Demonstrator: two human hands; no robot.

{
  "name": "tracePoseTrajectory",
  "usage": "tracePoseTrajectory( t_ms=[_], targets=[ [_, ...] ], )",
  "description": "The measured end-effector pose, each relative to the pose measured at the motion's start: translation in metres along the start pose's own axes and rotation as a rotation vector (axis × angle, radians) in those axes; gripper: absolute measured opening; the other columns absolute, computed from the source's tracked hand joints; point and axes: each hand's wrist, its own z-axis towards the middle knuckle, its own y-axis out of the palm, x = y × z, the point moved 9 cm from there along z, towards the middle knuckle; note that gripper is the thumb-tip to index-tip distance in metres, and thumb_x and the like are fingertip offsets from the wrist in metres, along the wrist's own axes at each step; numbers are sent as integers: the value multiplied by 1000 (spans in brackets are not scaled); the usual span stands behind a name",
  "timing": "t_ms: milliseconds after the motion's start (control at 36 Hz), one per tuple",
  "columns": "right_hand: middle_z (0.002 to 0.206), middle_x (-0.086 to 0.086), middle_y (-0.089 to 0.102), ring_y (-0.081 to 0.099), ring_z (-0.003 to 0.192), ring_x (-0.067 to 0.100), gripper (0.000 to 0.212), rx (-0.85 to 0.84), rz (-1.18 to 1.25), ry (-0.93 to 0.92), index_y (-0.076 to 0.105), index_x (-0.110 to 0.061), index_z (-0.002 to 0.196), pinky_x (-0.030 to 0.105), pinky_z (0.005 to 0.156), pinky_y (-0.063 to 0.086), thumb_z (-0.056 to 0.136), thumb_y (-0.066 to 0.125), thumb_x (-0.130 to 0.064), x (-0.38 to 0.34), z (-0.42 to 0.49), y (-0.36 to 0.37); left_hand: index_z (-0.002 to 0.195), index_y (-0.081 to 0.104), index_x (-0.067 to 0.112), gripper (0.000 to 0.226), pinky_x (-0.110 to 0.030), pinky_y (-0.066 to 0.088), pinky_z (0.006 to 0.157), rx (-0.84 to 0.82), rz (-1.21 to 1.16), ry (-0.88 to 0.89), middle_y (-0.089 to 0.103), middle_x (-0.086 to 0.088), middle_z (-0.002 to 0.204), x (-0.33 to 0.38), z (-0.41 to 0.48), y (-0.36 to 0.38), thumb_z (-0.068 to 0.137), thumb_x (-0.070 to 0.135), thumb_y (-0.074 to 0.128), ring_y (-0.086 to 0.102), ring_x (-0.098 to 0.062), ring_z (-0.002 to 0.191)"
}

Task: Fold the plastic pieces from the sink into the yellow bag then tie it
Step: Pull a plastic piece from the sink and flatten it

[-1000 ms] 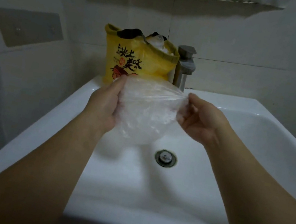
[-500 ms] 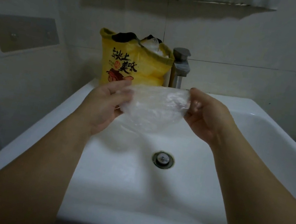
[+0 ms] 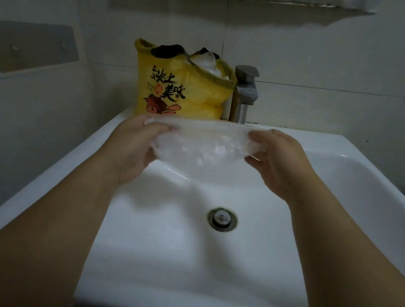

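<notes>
Plastic piece (image 3: pixel 197 147) is held stretched above the sink (image 3: pixel 378 176). One end is pinched in the grip of the left hand (image 3: pixel 133 147), the other in the grip of the right hand (image 3: pixel 277 162). Yellow bag (image 3: pixel 179 91) is stood upright on the back rim beside the faucet (image 3: pixel 244 93), apparently with white plastic inside.

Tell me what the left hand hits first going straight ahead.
Probably the yellow printed bag standing on the white sink; the left hand, gripping clear crumpled plastic, points at it; depth unclear.
</notes>
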Motion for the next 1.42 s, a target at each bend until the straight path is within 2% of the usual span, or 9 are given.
tracePoseTrajectory(
  t_ms=[139,306,444,611,917,1056,1139,1278,1417],
  targets=[
    [95,17,59,64,80,26,5,-9,186,-26,52,-3,93,36,73,60,95,50,1,-3,-2,2,123,60,13,29,-25,54,56,81,42,-17,64,-12,123,-6,-2,-1,96,10,51,64,-24,102],
    [104,18,58,62,88,29,11,71,134,-47,53,-6,96,32,69,60,94,49,4,0,1,-4,125,53,30,65,-45,55,78,-80,-77,-328,59,-2,119,-22,-20,21,69,56,72,67,-31,100],
    [100,14,59,64,82,23,13,109,136,-66,56,-5,101,27,65,57,92,52,4,-3,2,-12,86,60,5,6,-21,57,54,-94,-30,-343,65,-8,79,-26,-23,25,85,5,66,66,-10,58],
    [113,22,60,68,77,22,20,53,190,5,56,2,113,24,62,57,93,54,2,2,3,-10,87,61,11,7,-12,49,46,27,-306,-230,66,-1,66,-10,-12,6,91,5,58,59,-3,49],
    [66,8,59,54,49,10,3,-414,-199,384,55,-3,92,18,46,50,92,58,-4,35,-27,36,125,58,10,30,-23,57,62,76,-385,-104,69,-6,106,-3,-7,4,96,11,52,73,-12,80],
    [64,4,58,49,46,6,4,-432,-27,283,56,-7,92,15,41,43,95,54,-7,22,-28,55,122,63,13,71,-42,51,95,-69,-626,18,70,-7,116,19,-17,14,78,68,55,65,-24,112],
    [65,4,58,50,46,8,4,-412,83,244,56,-8,91,17,41,44,95,55,-10,20,-29,69,126,62,16,109,-47,42,105,-297,-340,-110,63,-11,130,-6,-27,48,38,79,77,56,-25,123],
    [65,7,59,52,50,12,14,-423,-42,215,59,-3,87,20,46,48,94,58,-14,34,-33,81,91,71,7,40,-20,49,54,-266,-75,-146,59,-6,67,-24,-32,74,65,34,83,57,-11,58],
    [58,3,59,53,48,12,14,-472,-192,292,60,-5,86,22,48,51,94,59,-17,48,-38,81,101,65,4,23,-26,58,66,-14,-273,-69,69,-7,88,-12,-15,40,84,20,66,68,-16,78]
  ],
)
